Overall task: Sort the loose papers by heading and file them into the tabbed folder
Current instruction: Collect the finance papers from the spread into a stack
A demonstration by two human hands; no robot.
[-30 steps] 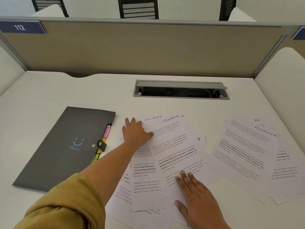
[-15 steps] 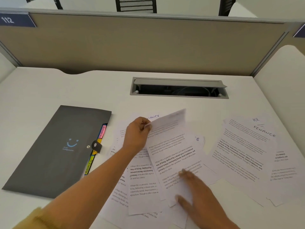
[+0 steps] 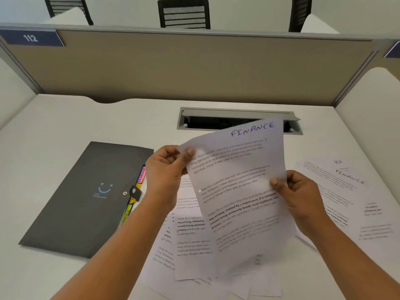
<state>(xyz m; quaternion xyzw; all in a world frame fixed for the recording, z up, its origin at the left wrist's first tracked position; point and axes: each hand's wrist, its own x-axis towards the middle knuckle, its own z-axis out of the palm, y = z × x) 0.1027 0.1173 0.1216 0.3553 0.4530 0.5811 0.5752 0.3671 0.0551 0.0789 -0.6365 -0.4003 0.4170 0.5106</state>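
Both hands, left and right, pinch the FINANCE sheet (heading end tilted away), long axis near-upright

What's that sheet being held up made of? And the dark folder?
The sheet looks like thin white paper with a dull finish: it curves softly in the air and carries print and pen writing. The folder seems to be matte dark grey plastic, or maybe stiff card. It lies flat, with a snap button.

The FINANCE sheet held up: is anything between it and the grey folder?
Nothing visible blocks the way from the white FINANCE-headed paper sheet to the flat dark grey tabbed folder. But the folder lies closed and needs opening first.
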